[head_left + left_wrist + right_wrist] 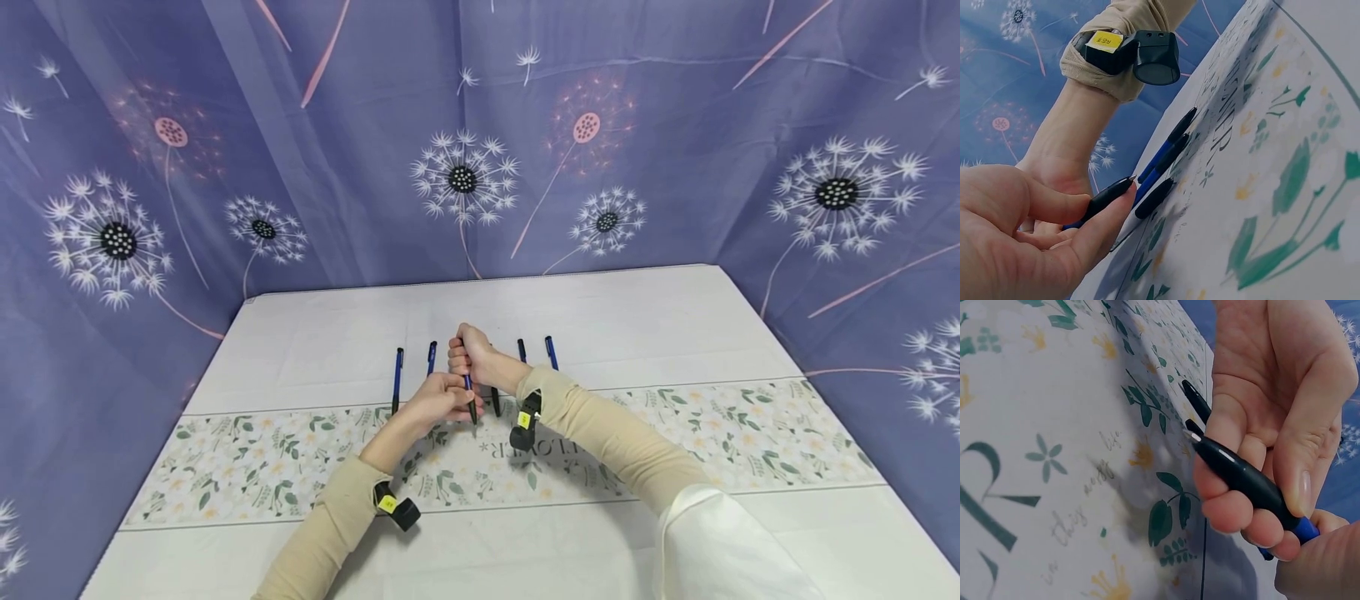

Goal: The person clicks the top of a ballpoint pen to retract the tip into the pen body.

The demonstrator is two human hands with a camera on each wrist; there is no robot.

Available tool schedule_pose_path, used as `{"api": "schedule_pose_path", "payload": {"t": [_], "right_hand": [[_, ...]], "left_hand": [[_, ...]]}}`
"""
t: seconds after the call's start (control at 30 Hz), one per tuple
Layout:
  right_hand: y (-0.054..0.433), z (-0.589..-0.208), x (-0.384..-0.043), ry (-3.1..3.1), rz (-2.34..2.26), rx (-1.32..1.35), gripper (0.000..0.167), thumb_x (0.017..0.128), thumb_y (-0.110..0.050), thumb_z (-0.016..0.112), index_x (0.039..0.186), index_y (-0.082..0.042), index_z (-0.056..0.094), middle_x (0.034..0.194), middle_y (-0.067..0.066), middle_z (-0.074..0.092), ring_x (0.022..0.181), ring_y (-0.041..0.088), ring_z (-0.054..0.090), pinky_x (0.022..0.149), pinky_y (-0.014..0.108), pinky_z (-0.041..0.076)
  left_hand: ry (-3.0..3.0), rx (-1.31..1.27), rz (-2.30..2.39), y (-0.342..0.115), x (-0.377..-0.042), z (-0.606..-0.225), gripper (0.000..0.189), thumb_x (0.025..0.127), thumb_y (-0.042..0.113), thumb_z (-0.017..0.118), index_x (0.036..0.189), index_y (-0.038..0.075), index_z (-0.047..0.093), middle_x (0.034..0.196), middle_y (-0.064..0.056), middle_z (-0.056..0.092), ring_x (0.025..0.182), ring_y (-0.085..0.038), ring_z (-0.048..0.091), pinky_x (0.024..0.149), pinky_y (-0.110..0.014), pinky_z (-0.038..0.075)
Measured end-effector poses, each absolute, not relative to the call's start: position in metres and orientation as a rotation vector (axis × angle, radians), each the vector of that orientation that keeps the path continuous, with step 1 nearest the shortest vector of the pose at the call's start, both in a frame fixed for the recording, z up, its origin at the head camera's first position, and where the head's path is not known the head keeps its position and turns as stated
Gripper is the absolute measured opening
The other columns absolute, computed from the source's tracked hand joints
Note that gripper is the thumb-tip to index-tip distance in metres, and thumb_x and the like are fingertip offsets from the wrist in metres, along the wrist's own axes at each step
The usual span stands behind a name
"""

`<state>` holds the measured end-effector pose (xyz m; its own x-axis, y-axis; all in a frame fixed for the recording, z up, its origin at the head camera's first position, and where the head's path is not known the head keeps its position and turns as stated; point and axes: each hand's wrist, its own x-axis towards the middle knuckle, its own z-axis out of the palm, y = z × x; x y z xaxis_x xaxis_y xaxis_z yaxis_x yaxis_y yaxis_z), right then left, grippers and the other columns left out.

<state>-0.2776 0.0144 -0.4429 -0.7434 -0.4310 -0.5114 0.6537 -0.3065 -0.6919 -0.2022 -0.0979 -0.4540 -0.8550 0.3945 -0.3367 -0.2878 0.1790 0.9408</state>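
Observation:
Both hands are on one blue and black ballpoint pen [472,404], held above the table with its point toward me. My left hand [438,398] pinches its black grip between thumb and fingers, as the right wrist view shows closely. A metal tip sticks out of the black grip [1241,478]. My right hand [478,354] is curled round the far end of the same pen, and its thumb is over the top. That end is mostly hidden by the fingers.
Similar pens lie in a row: two at left [397,379] [432,357], one beside the right wrist [495,402], and two at right [521,348] [552,352]. A white cloth with a floral band [262,467] covers the table; a purple dandelion curtain [360,167] surrounds it.

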Motion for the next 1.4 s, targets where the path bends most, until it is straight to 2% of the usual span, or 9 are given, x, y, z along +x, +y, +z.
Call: {"api": "schedule_pose_path", "payload": {"t": [0.17, 0.47, 0.77, 1.33, 1.4], "right_hand": [[0.0144, -0.4429, -0.2790, 1.253, -2.093, 0.293, 0.034, 0.089, -0.012, 0.028, 0.056, -0.021, 0.027, 0.043, -0.012, 0.021, 0.035, 0.002, 0.016, 0.032, 0.016, 0.013], [0.0151, -0.4432, -0.2777, 1.264, -2.072, 0.296, 0.034, 0.090, -0.012, 0.028, 0.057, -0.020, 0.026, 0.043, -0.011, 0.021, 0.035, 0.002, 0.016, 0.032, 0.016, 0.012], [0.0158, -0.4425, -0.2768, 1.281, -2.064, 0.298, 0.033, 0.090, -0.012, 0.029, 0.058, -0.020, 0.027, 0.043, -0.012, 0.021, 0.035, 0.002, 0.016, 0.031, 0.016, 0.013], [0.0151, -0.4463, -0.2714, 1.319, -2.059, 0.286, 0.031, 0.089, -0.010, 0.030, 0.059, -0.019, 0.028, 0.045, -0.010, 0.022, 0.036, 0.003, 0.017, 0.034, 0.017, 0.014], [0.0150, -0.4468, -0.2722, 1.324, -2.062, 0.283, 0.031, 0.089, -0.010, 0.030, 0.059, -0.019, 0.028, 0.046, -0.010, 0.022, 0.036, 0.003, 0.017, 0.034, 0.017, 0.014]], "left_hand": [[1.931, 0.098, 1.748, -0.0973, -0.2022, -0.4513, 0.025, 0.098, -0.001, 0.047, 0.118, -0.016, 0.052, 0.104, -0.025, 0.067, 0.090, -0.021, 0.071, 0.084, -0.032, 0.059], [1.903, 0.096, 1.760, -0.0974, -0.2015, -0.4539, 0.028, 0.098, 0.000, 0.046, 0.121, -0.017, 0.050, 0.093, -0.011, 0.068, 0.085, -0.016, 0.070, 0.084, -0.031, 0.059], [1.887, 0.069, 1.766, -0.0973, -0.2024, -0.4550, 0.027, 0.098, 0.001, 0.047, 0.120, -0.015, 0.052, 0.090, -0.007, 0.068, 0.083, -0.014, 0.070, 0.082, -0.029, 0.060], [1.875, 0.053, 1.767, -0.0979, -0.2010, -0.4591, 0.031, 0.097, 0.000, 0.048, 0.123, -0.016, 0.050, 0.097, -0.015, 0.069, 0.085, -0.016, 0.071, 0.081, -0.029, 0.060], [1.871, 0.059, 1.772, -0.0984, -0.2012, -0.4586, 0.031, 0.098, 0.000, 0.048, 0.123, -0.017, 0.050, 0.099, -0.020, 0.069, 0.085, -0.017, 0.071, 0.082, -0.029, 0.060]]}}
